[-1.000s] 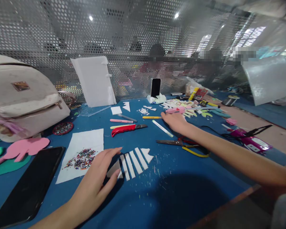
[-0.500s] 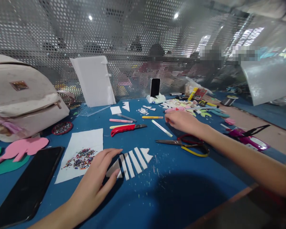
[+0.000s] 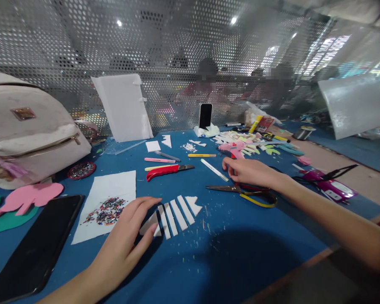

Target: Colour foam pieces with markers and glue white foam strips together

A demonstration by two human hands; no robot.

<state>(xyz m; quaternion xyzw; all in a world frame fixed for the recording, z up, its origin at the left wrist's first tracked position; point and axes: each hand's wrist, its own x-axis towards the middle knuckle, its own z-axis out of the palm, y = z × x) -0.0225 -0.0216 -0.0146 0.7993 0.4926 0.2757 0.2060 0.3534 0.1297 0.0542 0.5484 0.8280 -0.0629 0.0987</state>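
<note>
My left hand (image 3: 129, 232) rests on the blue table, fingers stretched and thumb apart, around the left end of a row of white foam strips (image 3: 175, 217). Beneath that hand part of a white piece is covered. My right hand (image 3: 248, 172) hovers or rests just behind the scissors (image 3: 240, 190), its fingers loosely bent with nothing visible in them. The scissors' red handle is partly hidden by it. Just beyond its fingers lies a pink glue gun (image 3: 233, 148). A white marker with a green tip (image 3: 213, 169) lies left of that hand.
Left of my left hand are beads on white paper (image 3: 129, 181), a dark phone (image 3: 34, 253) and a pale backpack (image 3: 31, 122). A red-handled knife (image 3: 163, 172) and several markers lie mid-table. Foam scraps (image 3: 237, 137) and a propped phone (image 3: 205, 116) stand behind; a purple device (image 3: 332, 185) lies right.
My right hand has moved nearer to me and slightly right, off the pink glue gun, which now shows more fully. My left hand stays in place.
</note>
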